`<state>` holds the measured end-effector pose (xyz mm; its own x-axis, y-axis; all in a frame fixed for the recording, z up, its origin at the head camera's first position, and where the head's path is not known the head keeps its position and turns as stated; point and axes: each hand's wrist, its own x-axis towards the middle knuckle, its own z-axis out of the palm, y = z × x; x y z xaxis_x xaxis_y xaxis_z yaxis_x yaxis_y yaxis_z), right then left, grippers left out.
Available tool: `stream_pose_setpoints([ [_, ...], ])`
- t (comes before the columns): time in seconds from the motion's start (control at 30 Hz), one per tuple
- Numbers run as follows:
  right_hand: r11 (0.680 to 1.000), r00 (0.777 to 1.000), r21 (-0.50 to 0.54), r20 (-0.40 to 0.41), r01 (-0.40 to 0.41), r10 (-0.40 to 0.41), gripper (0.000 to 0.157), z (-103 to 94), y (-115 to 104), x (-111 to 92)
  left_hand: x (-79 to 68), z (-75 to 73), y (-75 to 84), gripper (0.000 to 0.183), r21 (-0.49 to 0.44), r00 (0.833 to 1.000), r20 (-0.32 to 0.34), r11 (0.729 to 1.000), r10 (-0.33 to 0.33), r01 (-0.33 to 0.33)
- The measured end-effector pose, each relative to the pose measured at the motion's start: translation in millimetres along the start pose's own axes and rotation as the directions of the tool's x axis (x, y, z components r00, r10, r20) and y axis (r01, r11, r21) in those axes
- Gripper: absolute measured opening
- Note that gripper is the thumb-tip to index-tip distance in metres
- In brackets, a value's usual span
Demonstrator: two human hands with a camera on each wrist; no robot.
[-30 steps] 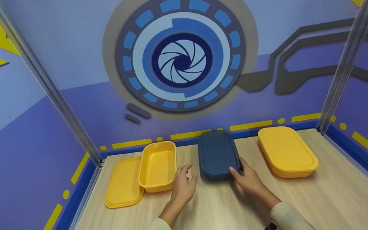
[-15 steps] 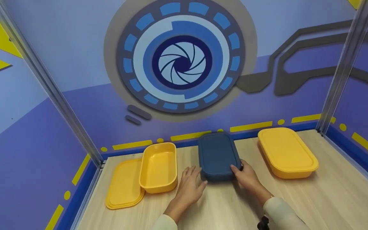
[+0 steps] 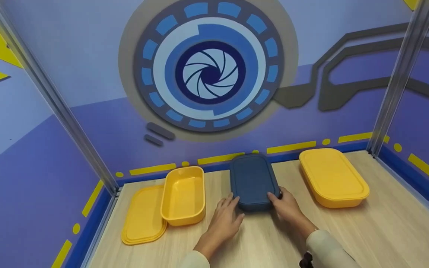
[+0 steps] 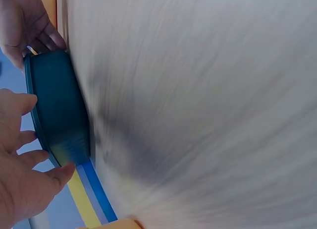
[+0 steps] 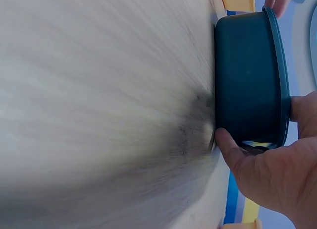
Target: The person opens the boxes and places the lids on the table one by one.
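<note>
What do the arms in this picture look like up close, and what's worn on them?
They are a person's arms. The left grip and right grip are bare hands without gloves. Both arms have pale cream fabric sleeves that stop short of the hands. A small, dark, lumpy object shows beside the right one; I can't tell what it is.

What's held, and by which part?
The dark blue rectangular lidded box: the right hand grips its near right corner. The left hand, fingers relaxed, is at the near left corner, with no clear grip.
</note>
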<state>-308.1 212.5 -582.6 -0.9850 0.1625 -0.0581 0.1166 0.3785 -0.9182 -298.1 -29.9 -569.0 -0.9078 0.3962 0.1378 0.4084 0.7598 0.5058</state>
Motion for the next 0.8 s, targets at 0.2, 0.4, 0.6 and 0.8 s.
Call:
stream_pose_setpoints([
  [0.2, 1.0, 1.0, 0.014, 0.016, -0.008, 0.008, 0.066, -1.2, 0.8, 0.4, 0.1, 2.8, -0.4, 0.059, 0.032, 1.0, -0.024, 0.999, 0.011, -0.01],
  [0.4, 1.0, 1.0, 0.031, 0.021, 0.0, -0.001, 0.064, -1.4, 1.4, 0.8, -0.8, 2.8, 0.1, 0.059, 0.031, 1.0, -0.018, 1.0, 0.004, -0.003],
  [0.6, 1.0, 1.0, -0.013, 0.011, 0.015, -0.015, 0.063, -2.1, -0.1, -2.5, -2.8, 2.2, 2.9, 0.059, 0.008, 1.0, 0.005, 1.0, -0.005, 0.005],
  [0.8, 0.997, 0.999, -0.062, 0.004, 0.037, -0.037, 0.063, -9.3, 2.8, -15.9, -10.9, 3.3, 12.2, 0.058, 0.035, 1.0, 0.023, 0.999, 0.003, -0.003],
])
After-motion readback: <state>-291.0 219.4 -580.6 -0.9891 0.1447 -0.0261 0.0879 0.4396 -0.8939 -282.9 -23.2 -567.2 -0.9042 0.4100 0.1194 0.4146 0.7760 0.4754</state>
